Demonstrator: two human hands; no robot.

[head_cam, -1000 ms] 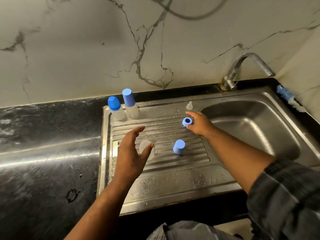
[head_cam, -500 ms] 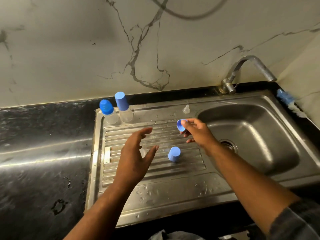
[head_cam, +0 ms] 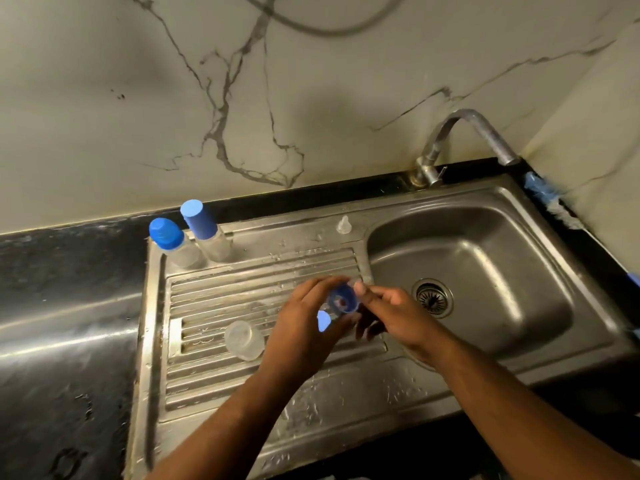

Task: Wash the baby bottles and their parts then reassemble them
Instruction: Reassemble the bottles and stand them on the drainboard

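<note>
gripped from both sides at mid-frame: small blue plastic screw ring (head_cam: 343, 299), left hand (head_cam: 304, 327) curled round it, right hand (head_cam: 391, 317) pinching its rim. a second ago held by the right alone, left spread empty; now joined, probably readying the ring for refitting. left of that, clear plastic bottle (head_cam: 244, 339) on the ribbed steel drainboard (head_cam: 242, 393); farther back, clear silicone teat (head_cam: 344, 225).

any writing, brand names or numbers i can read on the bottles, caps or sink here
No readable text anywhere in this view.
Round-capped bottle and tall-capped bottle: no print shows.
Blue ring, held between left hand and right hand: no marking legible.
Clear bottle on the drainboard: any scale marks too blurred to read.
</note>
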